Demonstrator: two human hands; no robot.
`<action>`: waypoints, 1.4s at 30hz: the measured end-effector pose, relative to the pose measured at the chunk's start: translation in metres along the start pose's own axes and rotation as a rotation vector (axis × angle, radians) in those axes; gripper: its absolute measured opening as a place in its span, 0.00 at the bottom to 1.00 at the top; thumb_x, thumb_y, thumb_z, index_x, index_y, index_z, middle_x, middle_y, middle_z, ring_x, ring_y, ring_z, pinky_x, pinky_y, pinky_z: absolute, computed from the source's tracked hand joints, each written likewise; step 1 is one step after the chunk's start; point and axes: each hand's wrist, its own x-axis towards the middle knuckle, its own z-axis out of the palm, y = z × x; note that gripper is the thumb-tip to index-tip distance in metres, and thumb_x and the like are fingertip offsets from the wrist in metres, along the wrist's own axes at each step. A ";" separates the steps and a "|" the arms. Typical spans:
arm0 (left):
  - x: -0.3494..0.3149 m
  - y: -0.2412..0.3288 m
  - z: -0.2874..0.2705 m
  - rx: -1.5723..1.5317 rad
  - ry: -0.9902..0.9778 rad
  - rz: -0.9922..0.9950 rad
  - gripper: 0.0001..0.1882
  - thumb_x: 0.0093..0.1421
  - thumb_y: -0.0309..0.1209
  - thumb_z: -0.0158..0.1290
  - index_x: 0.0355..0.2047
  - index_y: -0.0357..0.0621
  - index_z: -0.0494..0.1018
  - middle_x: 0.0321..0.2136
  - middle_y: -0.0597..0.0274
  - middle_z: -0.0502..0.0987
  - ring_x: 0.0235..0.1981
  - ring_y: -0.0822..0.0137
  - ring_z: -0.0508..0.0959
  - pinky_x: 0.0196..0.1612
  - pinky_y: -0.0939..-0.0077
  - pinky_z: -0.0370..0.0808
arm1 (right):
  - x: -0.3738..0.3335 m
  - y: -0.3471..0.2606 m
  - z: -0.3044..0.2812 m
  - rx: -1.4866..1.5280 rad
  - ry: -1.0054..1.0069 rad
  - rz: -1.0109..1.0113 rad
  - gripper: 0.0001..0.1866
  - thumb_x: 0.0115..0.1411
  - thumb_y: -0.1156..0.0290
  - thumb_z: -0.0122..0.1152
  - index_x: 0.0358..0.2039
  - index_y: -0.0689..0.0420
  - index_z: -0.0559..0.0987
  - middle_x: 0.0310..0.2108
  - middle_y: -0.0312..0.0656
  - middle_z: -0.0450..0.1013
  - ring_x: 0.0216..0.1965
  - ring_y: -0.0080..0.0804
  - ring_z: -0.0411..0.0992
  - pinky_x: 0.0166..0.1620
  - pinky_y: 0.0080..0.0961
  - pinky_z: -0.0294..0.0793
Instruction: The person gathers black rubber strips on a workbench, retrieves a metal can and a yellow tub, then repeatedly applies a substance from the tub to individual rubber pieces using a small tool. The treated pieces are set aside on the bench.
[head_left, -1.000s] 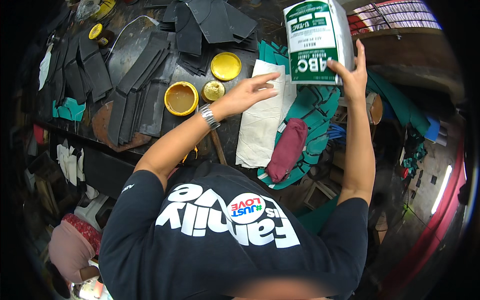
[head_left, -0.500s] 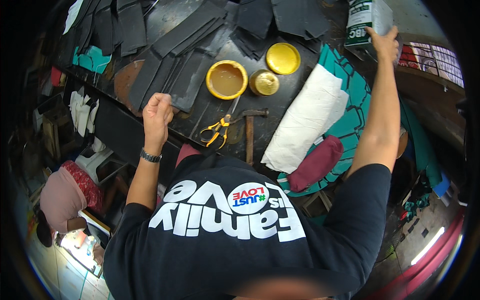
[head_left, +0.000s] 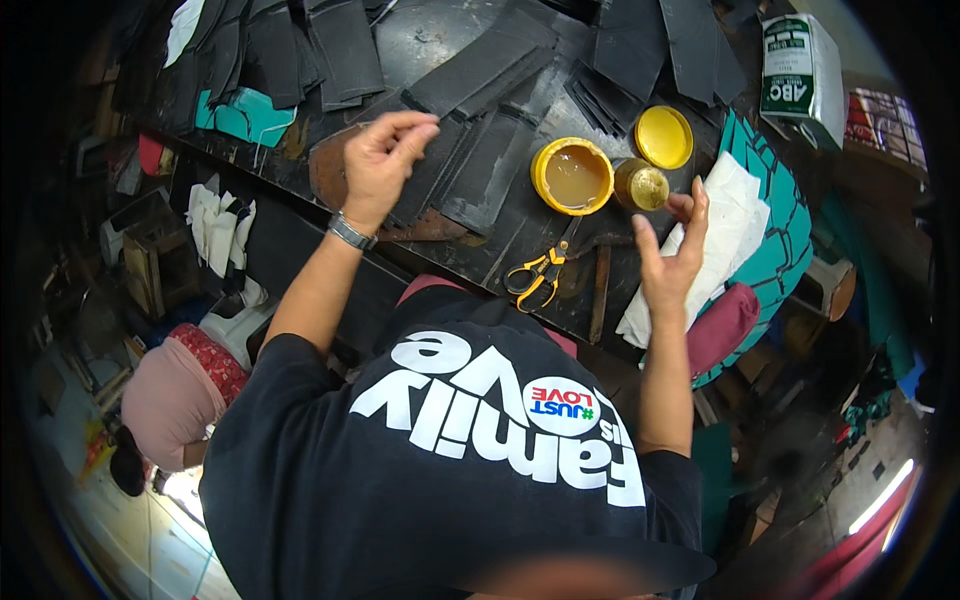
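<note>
My left hand [head_left: 383, 168], a watch on its wrist, hovers over the near ends of the stacked black strips [head_left: 480, 165]. Thumb and forefinger meet in a pinch; anything between them is too small to make out. My right hand [head_left: 673, 258] is open, thumb and fingers apart, close to a small jar with a crusted gold top [head_left: 642, 186]. A yellow tub [head_left: 541, 190] of brownish liquid stands to the jar's left, and a round yellow lid [head_left: 664, 137] lies behind it. Yellow-handled scissors [head_left: 538, 277] and a hammer [head_left: 599, 295], partly hidden, lie nearer me.
Folded white cloth [head_left: 740, 190], a maroon bundle [head_left: 722, 330] and a black-lined teal sheet [head_left: 790, 215] lie on the right. Behind them stands a white and green tin [head_left: 800, 80]. More black pieces [head_left: 345, 50] cover the far table. A person [head_left: 175, 400] bends low at left.
My right hand has left the tin and come back beside the small jar, opening. My left hand has moved forward over the strips. The view has shifted, so table things appear further right.
</note>
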 end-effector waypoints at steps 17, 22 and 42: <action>0.003 0.021 0.017 0.402 -0.234 0.225 0.13 0.58 0.20 0.61 0.45 0.39 0.80 0.31 0.66 0.77 0.32 0.75 0.74 0.38 0.82 0.72 | -0.071 0.038 0.047 -0.155 0.037 0.219 0.55 0.50 0.77 0.71 0.72 0.64 0.46 0.72 0.60 0.48 0.72 0.59 0.47 0.72 0.45 0.46; 0.018 0.002 -0.014 0.433 -0.124 0.242 0.13 0.59 0.22 0.61 0.45 0.40 0.80 0.33 0.64 0.79 0.31 0.74 0.77 0.37 0.80 0.74 | -0.054 0.043 0.044 -0.254 0.149 0.263 0.52 0.52 0.79 0.68 0.72 0.66 0.46 0.72 0.60 0.47 0.73 0.58 0.45 0.73 0.43 0.43; 0.094 -0.079 -0.066 0.501 -0.570 0.353 0.42 0.58 0.58 0.60 0.65 0.48 0.64 0.47 0.41 0.79 0.45 0.52 0.83 0.47 0.61 0.77 | -0.120 -0.013 0.134 -0.394 0.472 0.057 0.34 0.60 0.84 0.59 0.67 0.65 0.62 0.62 0.53 0.67 0.59 0.44 0.69 0.62 0.35 0.67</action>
